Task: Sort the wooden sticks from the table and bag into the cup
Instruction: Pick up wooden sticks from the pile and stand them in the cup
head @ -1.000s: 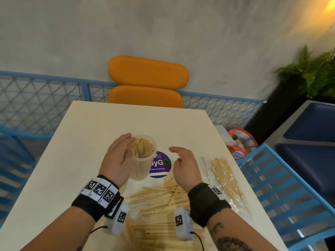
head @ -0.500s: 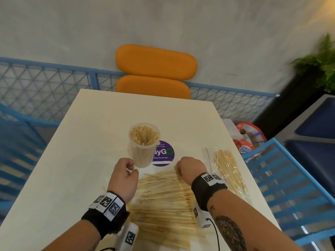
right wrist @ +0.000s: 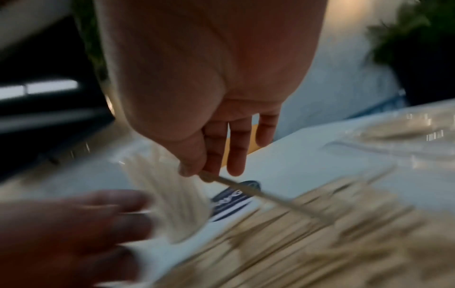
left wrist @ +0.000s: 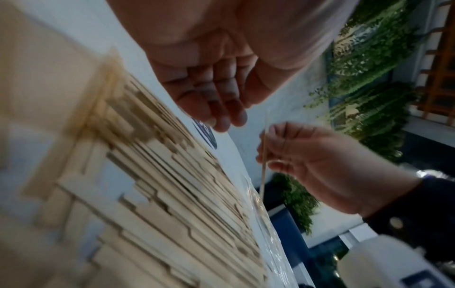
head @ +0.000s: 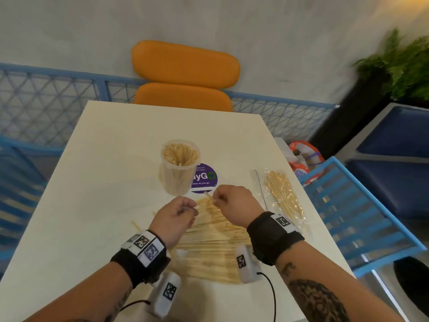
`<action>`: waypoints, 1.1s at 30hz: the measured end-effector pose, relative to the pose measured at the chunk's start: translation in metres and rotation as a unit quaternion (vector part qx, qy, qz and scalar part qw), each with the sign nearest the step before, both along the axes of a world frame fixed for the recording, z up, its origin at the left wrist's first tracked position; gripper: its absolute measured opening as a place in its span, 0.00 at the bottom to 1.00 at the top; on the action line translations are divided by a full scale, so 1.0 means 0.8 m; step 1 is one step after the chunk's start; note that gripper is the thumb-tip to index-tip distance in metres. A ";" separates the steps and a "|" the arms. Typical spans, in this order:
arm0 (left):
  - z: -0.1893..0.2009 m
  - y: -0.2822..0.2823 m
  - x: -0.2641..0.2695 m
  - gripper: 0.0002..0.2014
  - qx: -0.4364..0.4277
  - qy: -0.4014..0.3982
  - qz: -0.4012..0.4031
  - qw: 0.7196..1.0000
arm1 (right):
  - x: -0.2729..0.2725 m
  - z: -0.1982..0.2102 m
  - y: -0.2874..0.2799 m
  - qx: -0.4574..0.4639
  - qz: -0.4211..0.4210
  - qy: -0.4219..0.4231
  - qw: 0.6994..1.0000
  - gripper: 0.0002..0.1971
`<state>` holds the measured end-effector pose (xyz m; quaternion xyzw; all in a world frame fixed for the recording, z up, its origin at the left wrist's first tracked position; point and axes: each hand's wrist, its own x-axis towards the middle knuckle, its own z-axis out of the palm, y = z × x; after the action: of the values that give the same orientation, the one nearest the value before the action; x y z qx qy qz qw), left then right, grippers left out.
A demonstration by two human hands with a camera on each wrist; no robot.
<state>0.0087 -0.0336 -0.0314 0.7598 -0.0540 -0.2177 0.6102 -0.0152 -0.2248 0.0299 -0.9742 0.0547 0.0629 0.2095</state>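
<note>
Right hand (head: pixel 233 201) pinches single stick (left wrist: pixel 263 155) above pile (head: pixel 216 249) on counter (head: pixel 97 205); left hand (head: pixel 176 219) curled, contents unclear; cup (head: pixel 180 167) crowded — thin stick may slip or snag on rim; bag (head: pixel 282 196) unemptied.

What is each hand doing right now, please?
Left hand: fingers loosely curled over the stick pile, holding nothing visible.
Right hand: pinching one thin stick.

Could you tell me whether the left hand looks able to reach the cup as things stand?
Probably yes: the left hand hovers over the sticks just short of the cup, nothing lies between, and it seems to hold nothing.
</note>
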 end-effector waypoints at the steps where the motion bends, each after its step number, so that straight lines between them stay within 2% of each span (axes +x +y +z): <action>1: 0.005 -0.005 -0.005 0.08 -0.001 -0.005 -0.035 0.999 | -0.009 0.005 0.012 0.051 -0.009 -0.009 0.999 0.03; 3: 0.008 -0.015 -0.013 0.14 -0.004 -0.015 -0.095 0.995 | -0.024 0.009 0.032 0.136 -0.028 -0.018 0.990 0.03; 5: 0.008 -0.020 -0.022 0.11 -0.019 -0.009 -0.109 0.994 | -0.035 0.005 0.046 0.203 -0.049 -0.016 0.978 0.03; 7: 0.004 -0.017 -0.027 0.10 -0.031 0.009 -0.100 0.994 | -0.045 -0.006 0.051 0.208 -0.067 -0.028 0.975 0.03; 10: -0.004 -0.004 -0.027 0.12 -0.055 0.078 -0.047 0.994 | -0.060 -0.025 0.047 0.114 -0.089 -0.031 0.989 0.09; 12: -0.006 0.009 -0.025 0.13 -0.082 0.129 0.011 0.988 | -0.072 -0.038 0.044 -0.026 -0.044 0.029 0.998 0.13; 14: -0.006 0.021 -0.024 0.13 -0.123 0.174 0.064 0.975 | -0.080 -0.053 0.046 -0.131 0.014 0.064 0.989 0.13; 17: -0.008 0.034 -0.020 0.13 -0.155 0.219 0.111 0.957 | -0.081 -0.063 0.049 -0.166 0.027 0.034 0.985 0.10; 23: -0.003 0.059 -0.013 0.12 -0.162 0.213 0.138 0.953 | -0.067 -0.058 0.048 -0.199 0.027 0.044 0.979 0.13; 26: 0.002 0.067 -0.011 0.12 -0.175 0.216 0.148 0.949 | -0.061 -0.045 0.043 -0.184 -0.005 0.039 0.982 0.11; 29: 0.007 0.066 -0.012 0.13 -0.192 0.226 0.139 0.945 | -0.056 -0.031 0.036 -0.091 -0.068 0.010 0.994 0.11; 33: 0.016 0.043 -0.018 0.12 -0.210 0.240 0.113 0.941 | -0.055 -0.015 0.039 0.007 -0.112 -0.020 0.993 0.11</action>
<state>-0.0053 0.0007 -0.0185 0.5409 0.1352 -0.3068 0.7714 -0.0589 -0.1939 0.0182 -0.9615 0.1590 0.0202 0.2233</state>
